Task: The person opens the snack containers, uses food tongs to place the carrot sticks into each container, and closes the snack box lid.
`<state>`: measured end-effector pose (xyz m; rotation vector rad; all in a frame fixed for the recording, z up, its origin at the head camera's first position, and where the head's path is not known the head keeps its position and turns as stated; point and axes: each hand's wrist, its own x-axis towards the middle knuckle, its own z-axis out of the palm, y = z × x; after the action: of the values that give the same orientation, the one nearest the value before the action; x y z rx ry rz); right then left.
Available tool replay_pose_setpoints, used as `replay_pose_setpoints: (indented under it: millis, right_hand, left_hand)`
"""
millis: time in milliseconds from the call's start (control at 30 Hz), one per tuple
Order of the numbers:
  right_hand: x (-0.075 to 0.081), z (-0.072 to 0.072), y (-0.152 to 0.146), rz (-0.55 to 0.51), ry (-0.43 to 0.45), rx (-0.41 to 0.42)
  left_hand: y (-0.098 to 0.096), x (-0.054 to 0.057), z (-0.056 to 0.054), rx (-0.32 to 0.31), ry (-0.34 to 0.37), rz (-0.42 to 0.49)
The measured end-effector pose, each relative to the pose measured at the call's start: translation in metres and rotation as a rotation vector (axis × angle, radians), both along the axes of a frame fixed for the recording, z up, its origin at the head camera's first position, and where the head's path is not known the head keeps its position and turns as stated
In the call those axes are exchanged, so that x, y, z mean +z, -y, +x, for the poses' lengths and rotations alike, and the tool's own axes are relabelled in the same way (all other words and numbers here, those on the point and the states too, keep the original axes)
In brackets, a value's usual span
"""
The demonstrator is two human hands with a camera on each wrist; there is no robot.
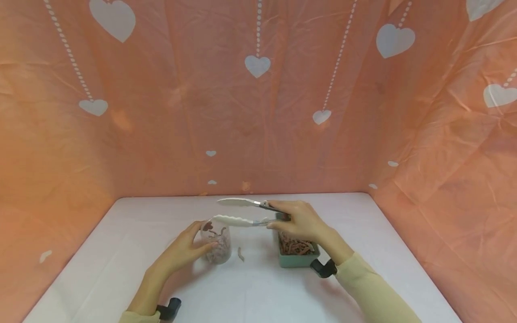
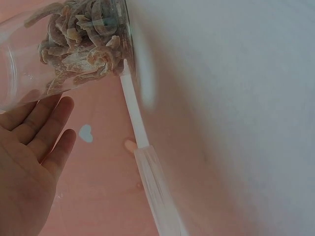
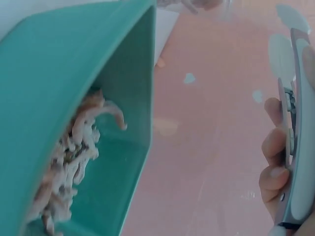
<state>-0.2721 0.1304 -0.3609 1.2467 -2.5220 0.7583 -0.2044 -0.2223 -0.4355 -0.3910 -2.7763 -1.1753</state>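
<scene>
In the head view my left hand [image 1: 183, 250] grips a clear jar [image 1: 220, 255] standing on the table, thumb across its front and fingers behind. Brownish dried strips [image 2: 81, 46] fill its lower part, with a few higher up near the mouth. My right hand [image 1: 300, 220] holds kitchen tongs [image 1: 234, 220] with pale scalloped heads. Their two arms are spread, nothing between them, and the lower head overlaps the jar's mouth in the head view. Below my right wrist stands a green box [image 1: 299, 261] holding many similar strips [image 3: 74, 147].
One loose strip [image 1: 240, 254] lies on the white table [image 1: 250, 291] between jar and box. An orange curtain [image 1: 258, 121] with white hearts surrounds the table's back and sides. Black wrist mounts [image 1: 323, 268] sit on both forearms.
</scene>
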Motion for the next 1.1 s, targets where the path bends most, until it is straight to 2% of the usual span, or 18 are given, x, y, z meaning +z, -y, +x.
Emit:
replay_pose_setpoints:
  millis: [267, 433, 700, 900, 1100]
  right_hand:
    - [0.001, -0.003, -0.023, -0.055, -0.072, 0.004]
    - [0.001, -0.003, -0.040, -0.053, -0.094, -0.022]
    - [0.000, -0.006, -0.071, 0.002, -0.047, -0.091]
    - [-0.002, -0.008, -0.092, 0.065, -0.066, -0.127]
    - [0.001, -0.008, -0.109, 0.174, -0.073, -0.166]
  left_hand:
    - [0.001, 0.001, -0.001, 0.008, 0.007, -0.001]
    - [0.001, 0.001, -0.001, 0.012, 0.020, 0.000]
    - [0.000, 0.004, 0.000, 0.011, 0.034, -0.016]
    - [0.001, 0.003, 0.000, 0.013, 0.034, -0.018]
    - [0.000, 0.001, -0.001, 0.016, 0.018, -0.014]
